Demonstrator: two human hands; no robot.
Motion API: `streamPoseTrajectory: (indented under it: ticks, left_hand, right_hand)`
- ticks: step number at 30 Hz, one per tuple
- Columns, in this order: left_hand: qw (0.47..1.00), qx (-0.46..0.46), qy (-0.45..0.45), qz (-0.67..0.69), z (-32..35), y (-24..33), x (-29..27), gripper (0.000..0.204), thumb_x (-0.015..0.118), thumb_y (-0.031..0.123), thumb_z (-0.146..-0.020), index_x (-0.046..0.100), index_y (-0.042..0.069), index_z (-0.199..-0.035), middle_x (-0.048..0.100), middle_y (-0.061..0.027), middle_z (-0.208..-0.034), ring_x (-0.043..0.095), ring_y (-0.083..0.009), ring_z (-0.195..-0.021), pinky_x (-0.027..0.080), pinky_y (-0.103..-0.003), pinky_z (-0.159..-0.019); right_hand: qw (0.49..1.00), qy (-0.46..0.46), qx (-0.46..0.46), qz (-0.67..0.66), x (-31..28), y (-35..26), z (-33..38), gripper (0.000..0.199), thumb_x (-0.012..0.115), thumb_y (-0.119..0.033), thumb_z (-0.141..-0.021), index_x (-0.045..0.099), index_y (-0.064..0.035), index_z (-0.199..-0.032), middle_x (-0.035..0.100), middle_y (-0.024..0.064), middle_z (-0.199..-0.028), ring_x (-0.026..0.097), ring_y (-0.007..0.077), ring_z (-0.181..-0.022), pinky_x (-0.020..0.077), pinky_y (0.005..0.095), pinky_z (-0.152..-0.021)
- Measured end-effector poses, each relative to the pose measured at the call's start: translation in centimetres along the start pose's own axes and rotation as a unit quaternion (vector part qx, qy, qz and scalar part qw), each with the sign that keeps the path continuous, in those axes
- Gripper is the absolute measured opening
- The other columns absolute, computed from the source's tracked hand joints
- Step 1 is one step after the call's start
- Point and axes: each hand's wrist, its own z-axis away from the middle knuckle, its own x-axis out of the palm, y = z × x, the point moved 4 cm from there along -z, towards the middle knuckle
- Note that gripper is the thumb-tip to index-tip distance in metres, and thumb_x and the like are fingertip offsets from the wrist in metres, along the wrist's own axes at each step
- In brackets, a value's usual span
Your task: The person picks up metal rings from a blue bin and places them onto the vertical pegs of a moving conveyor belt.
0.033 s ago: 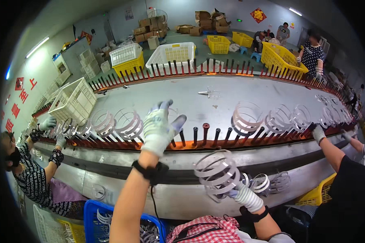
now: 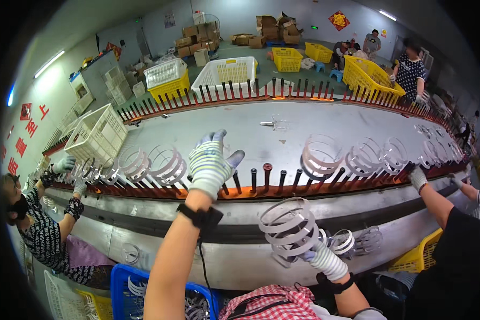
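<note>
My left hand (image 2: 210,165), in a striped glove with grey fingertips, is raised over the near row of dark posts (image 2: 253,180). Its fingers are stretched out and the thumb stands apart; I see nothing in it. Lower right, my right hand (image 2: 327,260), gloved too, grips the base of a bundle of curved shiny metal bands (image 2: 289,226), held tilted above the metal ledge. More curved metal bands (image 2: 168,164) sit on the posts left of my left hand, with another set (image 2: 321,156) to the right. Smaller band pieces (image 2: 342,241) lie on the ledge beside my right hand.
A blue basket (image 2: 124,266) of metal pieces stands by my left forearm. Co-workers' gloved hands (image 2: 80,186) (image 2: 417,177) work at both sides. Across the grey tabletop (image 2: 197,128) lie a pronged tool (image 2: 274,125) and a cream crate (image 2: 98,130). Posts line the far edge too.
The near posts and the bands on them have shifted slightly left. My left hand has turned a little, and the bundle in my right hand has moved slightly right.
</note>
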Motion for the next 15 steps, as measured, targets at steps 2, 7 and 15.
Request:
streamPoseTrajectory:
  ticks: [2, 7, 15]
  left_hand:
    - [0.99, -0.015, -0.116, -0.084, -1.7, 1.8, 2.5, 0.036, 0.063, 0.034, -0.076, 0.059, 0.007, -0.1, 0.06, -0.013, -0.101, 0.058, -0.0277, -0.097, 0.046, -0.041, -0.078]
    - [0.934, -0.028, -0.264, -0.239, -2.4, 1.4, 6.0, 0.029, 0.059, 0.032, -0.076, 0.061, 0.012, -0.098, 0.062, -0.0094, -0.095, 0.061, -0.0262, -0.089, 0.047, -0.043, -0.075]
    - [0.979, -0.013, -0.111, -0.17, -1.9, 2.1, 5.6, 0.029, 0.06, 0.026, -0.078, 0.058, 0.01, -0.102, 0.062, -0.0126, -0.094, 0.061, -0.0329, -0.079, 0.049, -0.043, -0.069]
  right_hand:
    - [0.999, -0.024, -0.013, -0.028, -2.4, -1.0, 1.2, 0.05, 0.063, -0.025, -0.085, 0.045, -0.0025, -0.126, 0.053, 0.0025, -0.115, 0.051, 0.0114, -0.104, 0.0414, 0.0276, -0.088]
    - [0.997, 0.063, 0.044, 0.011, -8.3, -0.6, 4.9, 0.044, 0.063, -0.021, -0.084, 0.049, -0.0024, -0.121, 0.055, 0.0046, -0.114, 0.051, 0.0143, -0.104, 0.0417, 0.0287, -0.089]
    - [0.998, 0.045, 0.024, 0.039, -15.2, -2.6, 5.6, 0.046, 0.066, -0.026, -0.081, 0.052, -0.0031, -0.118, 0.056, 0.0041, -0.112, 0.051, 0.0149, -0.102, 0.0427, 0.029, -0.086]
